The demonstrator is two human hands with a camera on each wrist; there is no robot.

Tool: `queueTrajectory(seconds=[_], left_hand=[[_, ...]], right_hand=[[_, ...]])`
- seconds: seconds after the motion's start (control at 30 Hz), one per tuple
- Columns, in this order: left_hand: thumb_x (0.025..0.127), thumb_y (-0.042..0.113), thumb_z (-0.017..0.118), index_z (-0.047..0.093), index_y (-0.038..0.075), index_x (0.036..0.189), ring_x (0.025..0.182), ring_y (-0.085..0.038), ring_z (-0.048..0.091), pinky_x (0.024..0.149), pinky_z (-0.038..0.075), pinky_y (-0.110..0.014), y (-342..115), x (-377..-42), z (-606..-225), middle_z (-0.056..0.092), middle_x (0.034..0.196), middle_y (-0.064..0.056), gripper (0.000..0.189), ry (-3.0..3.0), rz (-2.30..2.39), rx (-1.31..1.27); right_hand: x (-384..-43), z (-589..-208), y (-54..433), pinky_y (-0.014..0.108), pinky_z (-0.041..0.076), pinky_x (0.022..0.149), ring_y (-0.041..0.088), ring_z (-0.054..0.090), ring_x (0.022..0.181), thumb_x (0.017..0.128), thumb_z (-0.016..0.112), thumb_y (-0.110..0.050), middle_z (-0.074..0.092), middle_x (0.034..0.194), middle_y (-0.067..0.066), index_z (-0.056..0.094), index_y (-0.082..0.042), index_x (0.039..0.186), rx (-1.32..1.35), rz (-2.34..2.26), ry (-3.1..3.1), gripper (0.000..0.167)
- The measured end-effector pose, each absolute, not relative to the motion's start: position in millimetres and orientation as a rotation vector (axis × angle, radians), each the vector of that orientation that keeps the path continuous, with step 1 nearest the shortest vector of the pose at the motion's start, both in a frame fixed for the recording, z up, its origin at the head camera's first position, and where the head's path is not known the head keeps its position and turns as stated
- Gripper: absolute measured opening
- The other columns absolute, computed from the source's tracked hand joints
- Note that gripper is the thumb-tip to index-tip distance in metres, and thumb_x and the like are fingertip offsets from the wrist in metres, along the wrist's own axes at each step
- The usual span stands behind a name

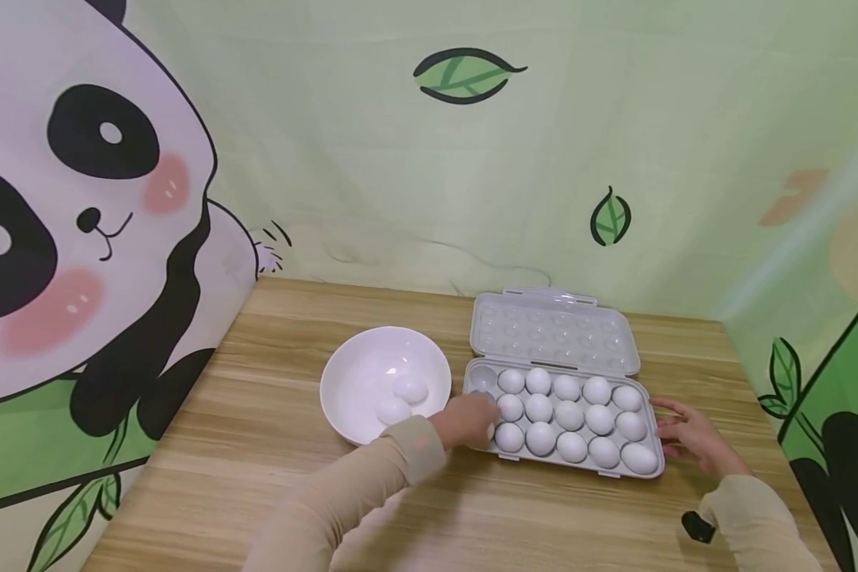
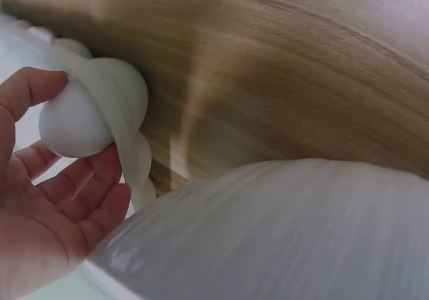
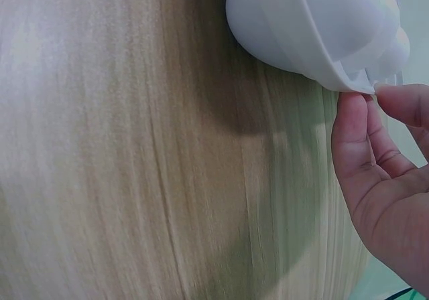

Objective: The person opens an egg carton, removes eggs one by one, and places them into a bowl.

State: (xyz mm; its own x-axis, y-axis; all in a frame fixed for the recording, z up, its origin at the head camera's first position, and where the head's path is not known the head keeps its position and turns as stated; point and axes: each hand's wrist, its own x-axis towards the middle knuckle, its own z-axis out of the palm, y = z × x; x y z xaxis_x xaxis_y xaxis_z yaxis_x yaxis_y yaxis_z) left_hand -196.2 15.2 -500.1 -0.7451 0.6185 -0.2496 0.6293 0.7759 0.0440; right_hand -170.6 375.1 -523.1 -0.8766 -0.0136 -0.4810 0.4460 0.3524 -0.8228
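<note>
A grey plastic egg carton [image 1: 618, 474] lies with its lid [image 1: 554, 330] folded back, holding rows of white eggs [image 1: 568, 415]. At its left end my left hand [image 1: 468, 419] grips a white egg [image 2: 74, 119] between thumb and fingers. That egg sits in the front corner of the carton, as the left wrist view shows. Behind the hand, the far left cell [image 1: 482, 377] holds no egg; the cell under the hand is hidden. My right hand [image 1: 693, 437] pinches the carton's right rim [image 3: 335, 82], thumb above and fingers below.
Left of the carton stands a white bowl [image 1: 350, 389] with two eggs [image 1: 410, 388] inside, close beside my left forearm. Both sit on a wooden table [image 1: 279, 445]. A printed cloth backdrop [image 1: 372, 159] rises behind the table's back edge.
</note>
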Motion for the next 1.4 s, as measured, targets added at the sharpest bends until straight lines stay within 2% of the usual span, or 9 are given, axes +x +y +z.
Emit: queueTrajectory(seconds=[0.23, 0.5, 0.63, 0.73, 0.9, 1.03, 1.1, 1.3, 1.4], left_hand=[[0.068, 0.034, 0.065, 0.059, 0.017, 0.081, 0.069, -0.012, 0.051, 0.058, 0.041, -0.024, 12.7, -209.9, -488.8, 0.060, 0.078, 0.003, 0.022, 2.659, 0.142, 0.891], [0.077, 0.029, 0.056, 0.060, 0.014, 0.095, 0.073, -0.010, 0.049, 0.062, 0.039, -0.019, -3.4, -228.1, -459.2, 0.058, 0.087, 0.002, 0.024, 2.486, 0.486, 0.810], [0.079, 0.026, 0.052, 0.057, 0.010, 0.108, 0.072, -0.011, 0.053, 0.065, 0.044, -0.022, -16.7, -236.1, -448.6, 0.057, 0.095, -0.002, 0.033, 2.369, 0.675, 0.747], [0.080, 0.024, 0.050, 0.055, 0.007, 0.113, 0.070, -0.011, 0.054, 0.067, 0.048, -0.026, -27.9, -241.8, -440.9, 0.058, 0.096, -0.004, 0.037, 2.311, 0.801, 0.689], [0.078, 0.022, 0.049, 0.059, 0.006, 0.102, 0.067, -0.008, 0.050, 0.065, 0.046, -0.025, -50.1, -252.2, -430.6, 0.057, 0.081, 0.000, 0.030, 2.284, 0.947, 0.596], [0.078, 0.021, 0.046, 0.059, 0.007, 0.092, 0.066, -0.011, 0.049, 0.062, 0.041, -0.023, -68.3, -261.6, -427.8, 0.053, 0.072, 0.002, 0.023, 2.257, 1.018, 0.504], [0.079, 0.021, 0.046, 0.058, 0.007, 0.092, 0.066, -0.012, 0.049, 0.061, 0.041, -0.023, -77.0, -265.7, -429.0, 0.052, 0.071, 0.002, 0.023, 2.251, 1.045, 0.432], [0.081, 0.026, 0.049, 0.056, 0.006, 0.098, 0.066, -0.013, 0.052, 0.059, 0.042, -0.022, -99.8, -275.9, -444.0, 0.052, 0.074, 0.001, 0.027, 2.241, 1.093, 0.202], [0.081, 0.027, 0.049, 0.055, 0.007, 0.094, 0.069, -0.015, 0.054, 0.060, 0.042, -0.023, -107.0, -277.7, -449.9, 0.053, 0.076, 0.000, 0.025, 2.241, 1.116, 0.114]], right_hand=[[-171.6, -524.7, 374.9, 0.028, 0.049, 0.063, 0.007, 0.054, 0.074, 0.080, 0.054, -0.001, 0.054, 0.083, -0.005, 0.026, -0.001, 0.133, 0.386, -1.539, 2.212, 0.060], [-169.4, -523.3, 375.6, 0.027, 0.049, 0.062, 0.006, 0.054, 0.072, 0.081, 0.054, -0.002, 0.056, 0.084, -0.005, 0.029, -0.004, 0.132, 0.363, -1.555, 2.200, 0.057], [-168.8, -523.0, 375.8, 0.027, 0.049, 0.062, 0.006, 0.055, 0.072, 0.081, 0.053, -0.002, 0.057, 0.084, -0.004, 0.033, -0.006, 0.131, 0.359, -1.569, 2.193, 0.054], [-168.5, -522.5, 375.3, 0.027, 0.049, 0.062, 0.006, 0.054, 0.072, 0.081, 0.055, -0.003, 0.057, 0.085, -0.003, 0.031, -0.005, 0.132, 0.356, -1.565, 2.197, 0.057], [-168.5, -521.1, 374.2, 0.027, 0.049, 0.062, 0.006, 0.054, 0.072, 0.081, 0.056, -0.004, 0.057, 0.085, -0.004, 0.028, -0.004, 0.133, 0.367, -1.554, 2.199, 0.059], [-168.6, -520.2, 374.6, 0.027, 0.049, 0.063, 0.006, 0.054, 0.073, 0.080, 0.056, -0.004, 0.056, 0.084, -0.006, 0.033, -0.007, 0.131, 0.364, -1.560, 2.197, 0.056], [-168.9, -520.1, 374.9, 0.027, 0.049, 0.063, 0.006, 0.054, 0.073, 0.080, 0.056, -0.004, 0.056, 0.083, -0.007, 0.035, -0.008, 0.130, 0.360, -1.563, 2.196, 0.055], [-169.0, -519.7, 374.0, 0.028, 0.049, 0.062, 0.007, 0.054, 0.073, 0.080, 0.056, -0.003, 0.056, 0.085, -0.005, 0.028, -0.003, 0.133, 0.373, -1.535, 2.213, 0.060], [-169.0, -520.1, 374.0, 0.028, 0.049, 0.062, 0.007, 0.054, 0.073, 0.080, 0.056, -0.003, 0.055, 0.084, -0.005, 0.029, -0.004, 0.133, 0.369, -1.540, 2.214, 0.059]])
